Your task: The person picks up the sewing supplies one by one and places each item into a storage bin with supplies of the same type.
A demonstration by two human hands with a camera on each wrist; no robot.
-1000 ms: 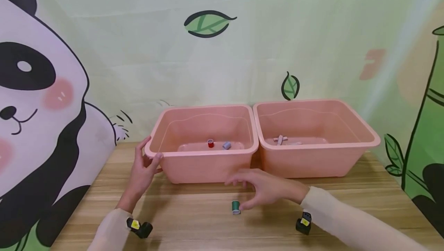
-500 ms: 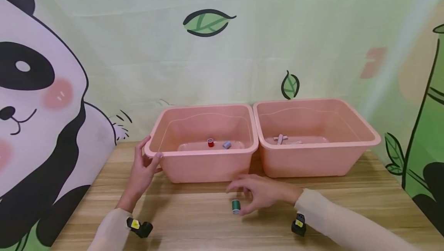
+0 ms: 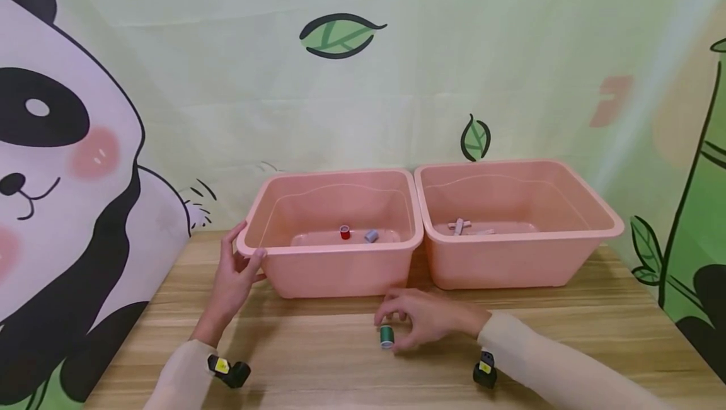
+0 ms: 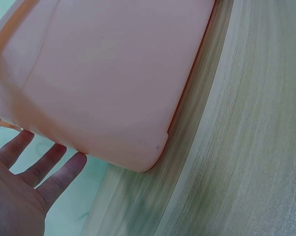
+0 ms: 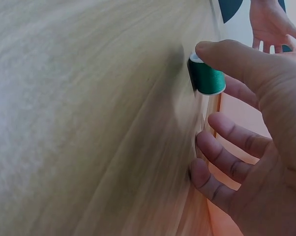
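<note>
A green spool of thread lies on its side on the wooden table, in front of the left pink bin. My right hand is at the spool, thumb at its near end and index finger at its far end, pinching it. In the right wrist view the thumb covers part of the white end of the spool, and the other fingers are curled close to the table. My left hand grips the left bin's front left corner, thumb at the rim; its fingers touch the bin's side wall.
In the left bin lie a red spool and a light blue spool. A second pink bin stands right beside it, with several small pale pink pieces inside. A printed cloth hangs behind the table.
My right hand has come slightly left and nearer to me, and its thumb and index finger have closed in on the green spool. My left hand stays on the bin's corner.
</note>
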